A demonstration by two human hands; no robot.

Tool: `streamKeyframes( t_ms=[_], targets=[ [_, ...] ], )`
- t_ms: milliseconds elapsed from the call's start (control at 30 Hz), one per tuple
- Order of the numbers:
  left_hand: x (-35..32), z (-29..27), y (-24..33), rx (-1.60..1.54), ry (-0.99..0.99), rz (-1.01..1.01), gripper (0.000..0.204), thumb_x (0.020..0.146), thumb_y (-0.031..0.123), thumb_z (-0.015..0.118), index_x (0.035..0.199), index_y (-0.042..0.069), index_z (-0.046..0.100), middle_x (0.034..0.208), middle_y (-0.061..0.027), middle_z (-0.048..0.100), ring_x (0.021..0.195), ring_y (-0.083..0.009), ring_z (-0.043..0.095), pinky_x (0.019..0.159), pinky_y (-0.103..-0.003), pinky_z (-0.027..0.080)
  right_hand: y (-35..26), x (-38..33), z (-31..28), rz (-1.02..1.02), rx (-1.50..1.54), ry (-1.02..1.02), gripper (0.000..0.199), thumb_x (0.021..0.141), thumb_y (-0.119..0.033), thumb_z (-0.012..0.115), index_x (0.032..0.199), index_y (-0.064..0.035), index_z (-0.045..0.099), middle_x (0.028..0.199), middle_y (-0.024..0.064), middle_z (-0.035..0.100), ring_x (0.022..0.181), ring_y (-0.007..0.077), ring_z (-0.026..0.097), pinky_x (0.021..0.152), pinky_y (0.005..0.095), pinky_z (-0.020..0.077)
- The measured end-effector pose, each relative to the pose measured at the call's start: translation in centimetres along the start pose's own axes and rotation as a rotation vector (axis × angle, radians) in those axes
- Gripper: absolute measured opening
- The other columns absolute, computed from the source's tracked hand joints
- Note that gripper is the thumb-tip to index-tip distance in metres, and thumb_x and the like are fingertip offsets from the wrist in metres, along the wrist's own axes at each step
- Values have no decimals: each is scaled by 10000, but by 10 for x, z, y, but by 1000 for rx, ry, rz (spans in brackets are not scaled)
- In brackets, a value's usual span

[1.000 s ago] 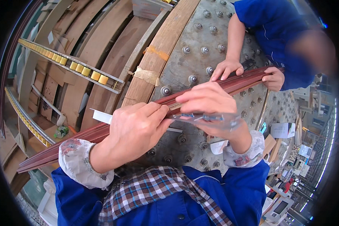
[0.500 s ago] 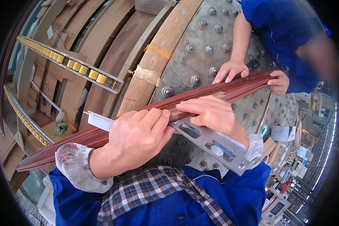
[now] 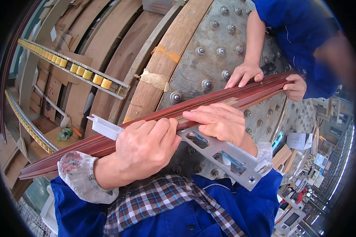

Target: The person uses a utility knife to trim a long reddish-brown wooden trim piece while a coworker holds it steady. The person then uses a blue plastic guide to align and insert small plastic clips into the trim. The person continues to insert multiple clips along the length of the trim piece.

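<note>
A long reddish-brown profile strip (image 3: 154,124) lies slantwise across the grey counter (image 3: 209,59), a metal surface studded with round ball rollers, so its length is carried from below while people steady it from above. The person's left hand (image 3: 146,148) is curled over the strip near its middle, fingers wrapped round the top edge and closed tight on it; this grip looks meant to stop the strip sliding or twisting on the rollers. The right hand (image 3: 219,122) lies flatter, fingers stretched out along the groove of the strip, the fingertips pressing down on it rather than pinching, while the palm side rests over a pale grey metal plate with rectangular cut-outs (image 3: 221,152). That plate sits just below the strip and runs out under the wrist toward the person's chest; whether the right hand actually clamps it or only covers it I cannot tell. A whitish plastic piece (image 3: 105,127) sticks out from beside the left hand, touching the strip. At the far end a co-worker in blue keeps one hand (image 3: 245,74) spread on top of the strip and the other hand (image 3: 294,87) cupped at its end, apparently to hold it level.
</note>
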State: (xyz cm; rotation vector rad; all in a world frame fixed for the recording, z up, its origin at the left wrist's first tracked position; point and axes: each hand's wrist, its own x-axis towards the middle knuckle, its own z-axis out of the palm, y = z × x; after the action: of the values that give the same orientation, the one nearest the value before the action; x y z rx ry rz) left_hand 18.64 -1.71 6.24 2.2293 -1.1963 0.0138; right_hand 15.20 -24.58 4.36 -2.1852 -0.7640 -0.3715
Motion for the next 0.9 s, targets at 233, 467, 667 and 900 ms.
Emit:
streamKeyframes(
  t_ms=[233,467,667,900],
  targets=[
    [0,2,-1,94,22,59,392,633,77,720,991,-68,649,747,-70,548,590,-199,560,524,-315,450,-1,2,0,13,20,11,130,773,-93,670,790,-50,549,1021,145,719,890,304,708,727,396,563],
    [1,1,-4,80,23,36,385,643,92,737,991,-47,648,779,-79,588,610,-209,585,526,-318,458,-1,3,-1,69,43,-31,120,787,-96,671,809,-64,557,1058,125,717,998,304,693,817,421,542],
    [3,-2,-4,24,38,-21,413,650,160,799,994,-4,638,807,-91,637,615,-227,615,526,-323,472,-6,16,-27,100,-17,-255,165,766,-71,687,765,-97,524,1135,63,707,1182,298,614,1017,538,395],
    [4,-1,-2,-8,87,-43,365,689,171,803,975,5,650,771,-92,640,594,-233,626,518,-329,480,-6,9,-55,125,-63,-219,210,711,-36,706,748,-91,507,1164,84,696,1170,312,619,991,507,433]
  ],
)
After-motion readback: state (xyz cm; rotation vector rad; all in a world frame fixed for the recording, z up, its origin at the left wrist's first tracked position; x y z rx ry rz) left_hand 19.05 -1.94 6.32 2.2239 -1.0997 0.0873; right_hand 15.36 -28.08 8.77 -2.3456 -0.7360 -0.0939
